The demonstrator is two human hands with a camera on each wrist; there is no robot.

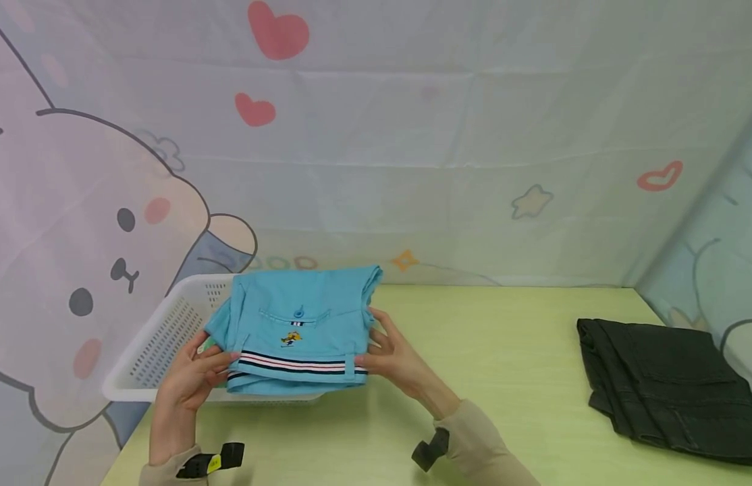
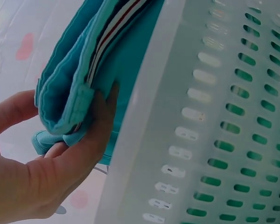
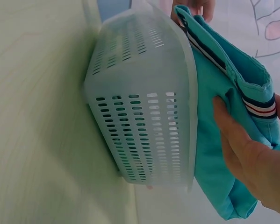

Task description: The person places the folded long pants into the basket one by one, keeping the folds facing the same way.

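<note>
A folded pair of light blue trousers is held up over the white plastic basket, its waistband with the dark, white and red stripe facing me. My left hand grips the left end of the waistband, thumb in front and fingers beneath. At the opposite end my right hand pinches the waistband between thumb and fingers. Both wrist views show the folded trousers right at the basket's rim. Through the slots of the basket wall something green shows; most of the inside is hidden behind the trousers.
Folded black trousers lie at the right end of the pale green table. Behind the table hangs a printed cloth with hearts and a cartoon animal. The basket stands at the table's left side.
</note>
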